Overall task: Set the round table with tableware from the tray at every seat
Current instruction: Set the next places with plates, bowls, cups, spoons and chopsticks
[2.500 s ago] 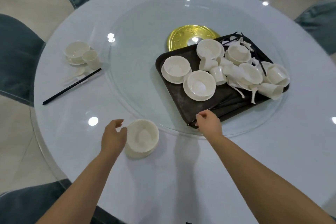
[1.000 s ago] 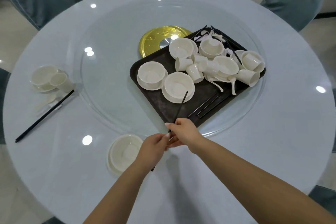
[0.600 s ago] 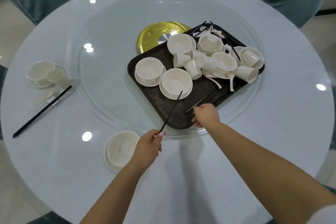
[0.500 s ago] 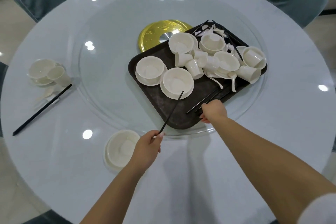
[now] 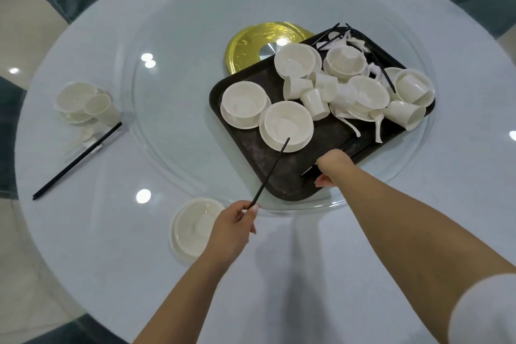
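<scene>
Black and slender, a single chopstick (image 5: 272, 170) is pinched at its near end by the left hand (image 5: 233, 229); its long axis rises away and rightward, the tip over a round white bowl (image 5: 287, 124) on the dark rectangular tray (image 5: 251, 159); the right hand (image 5: 331, 166) is curled over another chopstick (image 5: 308, 171) on the tray's near part, though contact cannot be told; a white bowl on a saucer (image 5: 195, 227) sits at the near seat of the glossy round table (image 5: 321, 274).

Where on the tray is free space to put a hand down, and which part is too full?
On the dark tray, the near corner is bare, bordered by the two front bowls, the right hand and the tray's near rim. The far right half is crowded: tipped cups, bowls, spoons and chopsticks touch or overlap, leaving no gap.
</scene>
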`<state>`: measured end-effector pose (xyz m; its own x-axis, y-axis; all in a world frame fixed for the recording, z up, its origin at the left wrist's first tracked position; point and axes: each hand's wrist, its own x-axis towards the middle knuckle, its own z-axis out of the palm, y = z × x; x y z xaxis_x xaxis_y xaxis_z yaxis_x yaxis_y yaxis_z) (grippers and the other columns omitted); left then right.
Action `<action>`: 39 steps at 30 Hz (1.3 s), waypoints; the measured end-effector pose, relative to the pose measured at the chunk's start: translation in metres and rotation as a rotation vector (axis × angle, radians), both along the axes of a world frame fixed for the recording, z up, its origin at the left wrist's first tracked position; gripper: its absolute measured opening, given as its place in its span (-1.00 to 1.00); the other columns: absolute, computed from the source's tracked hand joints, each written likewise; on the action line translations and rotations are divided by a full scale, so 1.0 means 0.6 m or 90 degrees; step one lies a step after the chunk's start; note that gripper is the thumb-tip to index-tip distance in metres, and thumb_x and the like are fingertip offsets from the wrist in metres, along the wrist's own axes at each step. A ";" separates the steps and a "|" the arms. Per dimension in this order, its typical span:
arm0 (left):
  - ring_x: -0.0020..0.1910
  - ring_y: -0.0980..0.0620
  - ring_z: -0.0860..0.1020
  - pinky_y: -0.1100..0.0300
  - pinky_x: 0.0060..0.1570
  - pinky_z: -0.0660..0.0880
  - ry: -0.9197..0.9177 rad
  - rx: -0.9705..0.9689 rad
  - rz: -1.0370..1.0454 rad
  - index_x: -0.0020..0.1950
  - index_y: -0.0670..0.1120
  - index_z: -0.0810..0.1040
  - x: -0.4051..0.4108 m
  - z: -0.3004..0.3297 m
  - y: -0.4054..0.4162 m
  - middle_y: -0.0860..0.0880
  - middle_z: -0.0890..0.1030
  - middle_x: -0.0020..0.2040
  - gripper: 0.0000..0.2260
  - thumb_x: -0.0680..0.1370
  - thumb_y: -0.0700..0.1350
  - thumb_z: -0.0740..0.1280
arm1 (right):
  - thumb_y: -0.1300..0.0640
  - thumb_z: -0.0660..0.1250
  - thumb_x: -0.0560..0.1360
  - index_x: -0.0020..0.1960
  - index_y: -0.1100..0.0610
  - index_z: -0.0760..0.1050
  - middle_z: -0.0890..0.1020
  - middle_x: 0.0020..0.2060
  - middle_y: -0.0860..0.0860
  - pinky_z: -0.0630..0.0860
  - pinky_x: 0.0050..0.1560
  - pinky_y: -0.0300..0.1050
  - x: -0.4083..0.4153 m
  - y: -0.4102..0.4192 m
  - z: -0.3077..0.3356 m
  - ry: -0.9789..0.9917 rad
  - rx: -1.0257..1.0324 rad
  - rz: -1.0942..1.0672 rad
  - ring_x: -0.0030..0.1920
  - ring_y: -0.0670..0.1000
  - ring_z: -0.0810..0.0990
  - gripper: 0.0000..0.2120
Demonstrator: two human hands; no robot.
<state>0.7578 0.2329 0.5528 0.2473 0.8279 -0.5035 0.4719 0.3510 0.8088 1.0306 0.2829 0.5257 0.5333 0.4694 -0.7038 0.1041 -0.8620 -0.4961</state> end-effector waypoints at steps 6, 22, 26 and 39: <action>-0.39 0.20 0.59 0.31 -0.23 0.52 -0.031 -0.037 0.003 0.04 0.09 0.61 -0.006 -0.002 -0.006 0.10 0.67 -0.27 -0.83 0.62 0.06 0.23 | 0.23 0.24 0.49 -0.05 0.29 0.45 0.60 -0.55 0.16 0.40 -0.57 -0.31 -0.029 -0.016 0.015 0.083 -0.009 -0.121 -0.60 0.02 0.57 -0.88; -0.08 0.06 0.67 0.25 -0.16 0.53 -0.134 -0.125 0.058 0.04 0.00 0.64 0.011 0.019 -0.044 0.03 0.70 -0.06 -0.85 0.62 -0.04 0.28 | 0.15 0.22 0.55 0.01 0.24 0.51 0.69 -0.36 0.10 0.54 -0.40 -0.21 -0.236 -0.217 0.096 0.265 0.130 0.117 -0.40 0.04 0.66 -0.82; -0.15 0.05 0.69 0.24 -0.22 0.56 -0.180 -0.140 0.063 -0.05 -0.04 0.67 0.011 0.032 -0.059 0.02 0.72 -0.13 -0.82 0.62 -0.04 0.28 | 0.18 0.19 0.50 -0.07 0.10 0.52 0.68 -0.38 0.08 0.53 -0.41 -0.22 -0.264 -0.242 0.107 0.271 0.146 0.204 -0.42 0.05 0.66 -0.86; -0.26 0.04 0.60 0.18 -0.09 0.59 -0.216 -0.088 0.067 0.04 -0.06 0.67 -0.028 0.043 -0.095 -0.03 0.61 -0.32 -0.85 0.61 -0.11 0.30 | 0.06 0.27 0.49 -0.14 0.17 0.60 0.69 -0.37 0.03 0.53 -0.38 -0.24 -0.251 -0.253 0.123 0.145 0.183 0.250 -0.39 0.02 0.67 -0.80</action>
